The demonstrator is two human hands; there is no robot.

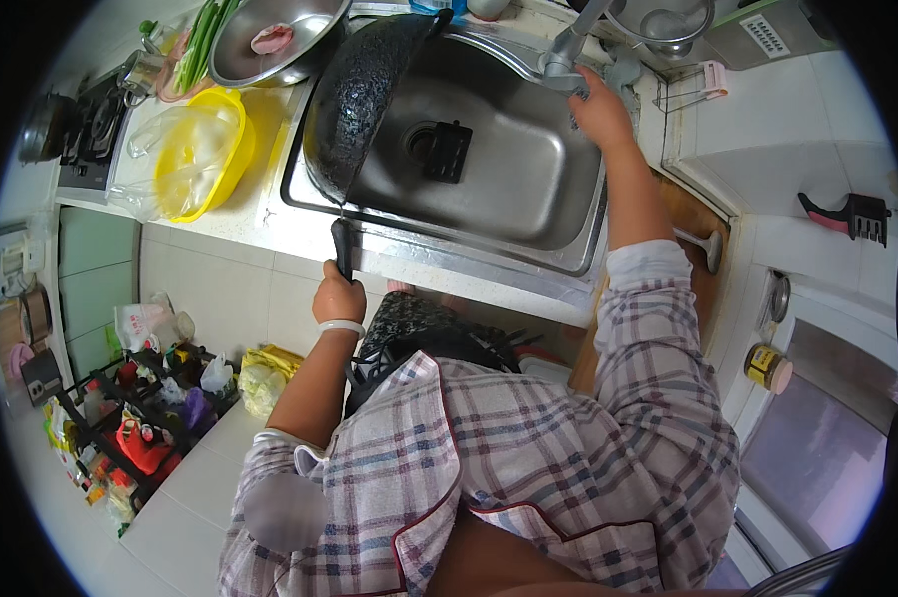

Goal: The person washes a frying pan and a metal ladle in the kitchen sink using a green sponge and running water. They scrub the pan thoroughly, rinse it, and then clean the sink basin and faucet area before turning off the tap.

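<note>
My left hand [339, 302] is closed around the black handle of a large dark wok [359, 104], which is tilted on its side over the left part of a stainless steel sink [523, 164]; its dark, rough underside shows. At the sink's back right corner, my right hand [602, 108] is at the metal faucet [566, 63], with something like a scouring pad by the fingers; its exact grip is unclear. A black rectangular piece [447, 152] lies beside the drain in the basin.
Left of the sink stand a yellow plastic basin [243, 142] with a clear bag and a steel bowl [228, 67] holding a piece of raw meat [272, 39]. Green onions [204, 45] lie behind. A wire rack [680, 89] is at the right wall. Bagged goods fill a black rack [105, 440] lower left.
</note>
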